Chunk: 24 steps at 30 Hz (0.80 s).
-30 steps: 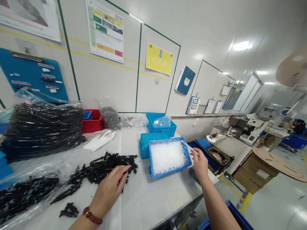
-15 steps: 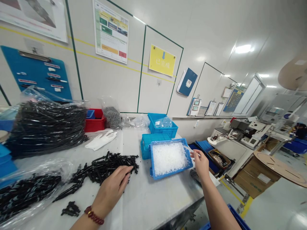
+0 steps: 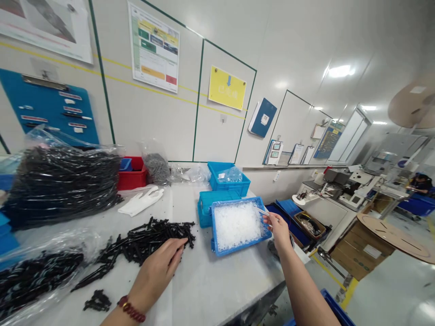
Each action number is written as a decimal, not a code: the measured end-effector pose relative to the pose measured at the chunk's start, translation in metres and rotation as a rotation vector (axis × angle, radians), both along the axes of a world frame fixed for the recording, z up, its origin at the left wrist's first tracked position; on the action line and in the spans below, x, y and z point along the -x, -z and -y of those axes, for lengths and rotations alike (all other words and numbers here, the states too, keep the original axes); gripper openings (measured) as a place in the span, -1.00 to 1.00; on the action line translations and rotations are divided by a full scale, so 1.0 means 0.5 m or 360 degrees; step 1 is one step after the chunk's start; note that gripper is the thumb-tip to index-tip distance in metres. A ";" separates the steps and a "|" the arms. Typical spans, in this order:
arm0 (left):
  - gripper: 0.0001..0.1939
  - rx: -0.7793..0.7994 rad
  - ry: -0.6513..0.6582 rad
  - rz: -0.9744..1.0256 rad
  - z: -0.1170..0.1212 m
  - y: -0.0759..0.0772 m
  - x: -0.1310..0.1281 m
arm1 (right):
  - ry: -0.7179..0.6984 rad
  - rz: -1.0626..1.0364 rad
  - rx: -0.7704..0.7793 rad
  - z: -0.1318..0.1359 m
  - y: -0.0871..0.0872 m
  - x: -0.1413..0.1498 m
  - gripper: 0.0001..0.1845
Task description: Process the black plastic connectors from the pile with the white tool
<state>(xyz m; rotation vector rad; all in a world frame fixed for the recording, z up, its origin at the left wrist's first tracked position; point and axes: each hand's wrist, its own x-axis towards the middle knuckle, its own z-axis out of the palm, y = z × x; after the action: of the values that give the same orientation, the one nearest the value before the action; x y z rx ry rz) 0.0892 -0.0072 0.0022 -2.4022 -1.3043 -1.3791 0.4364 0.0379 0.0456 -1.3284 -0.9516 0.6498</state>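
Observation:
In my right hand (image 3: 277, 228), closed fingers grip slim, pale tweezers (image 3: 261, 211). Their tip reaches over the right rim of a blue tray (image 3: 218, 250), which is tilted and filled with small, translucent white pieces (image 3: 238, 225). My left hand (image 3: 160, 262), with a dark red bead bracelet on the wrist, is at the right end of a pile of black, rod-like plastic parts (image 3: 149, 235). Its thumb and forefinger are nearly together; whatever they may hold is hidden. A smaller cluster of black parts (image 3: 97, 300) lies to its left.
Turquoise bins (image 3: 228, 184) stand behind the tray. Along the left are a large bag of black parts (image 3: 64, 185), another open plastic bag (image 3: 44, 271), a red bin (image 3: 133, 181) and a white glove (image 3: 141, 202). A person (image 3: 421, 183) sits far right.
My right hand and the tweezers have shifted slightly left and inward over the tray. My left hand stays beside the black pile. The whole view has swung slightly.

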 end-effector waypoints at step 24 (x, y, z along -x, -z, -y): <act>-0.69 -0.0197 -0.0015 0.0019 0.018 -0.036 -0.012 | -0.0036 0.0358 -0.0179 0.073 0.030 0.019 -0.54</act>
<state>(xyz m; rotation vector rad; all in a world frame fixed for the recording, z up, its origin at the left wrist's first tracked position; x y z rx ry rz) 0.0952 -0.0162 0.0201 -2.3082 -1.1931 -1.4291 0.4268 0.0015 0.0307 -1.3102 -1.1691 0.4629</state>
